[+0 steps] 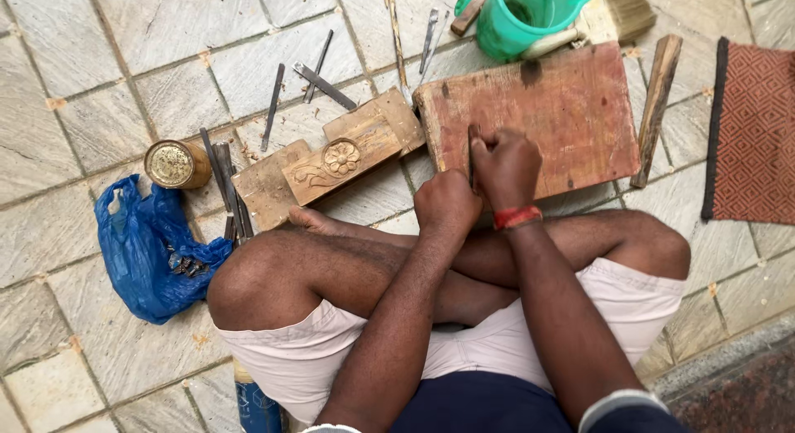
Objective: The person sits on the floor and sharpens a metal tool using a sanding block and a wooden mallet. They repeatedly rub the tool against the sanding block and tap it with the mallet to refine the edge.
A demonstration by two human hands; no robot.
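From left: blue bag (141,247), brass tin (175,164), chisels (228,185) & carved block (335,160) w/ flower relief already cut lie aside, while left hand (447,205) & right hand (507,170), fists curled tight round a thin tool (473,156), work the wooden board (546,110), apparently uncarved.

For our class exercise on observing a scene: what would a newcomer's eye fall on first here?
First, the two hands at the centre: the right hand grips a dark tool upright on a reddish wooden board, with the left hand fisted beside it. To their left lies a carved block with a flower motif, and farther left a crumpled blue bag.
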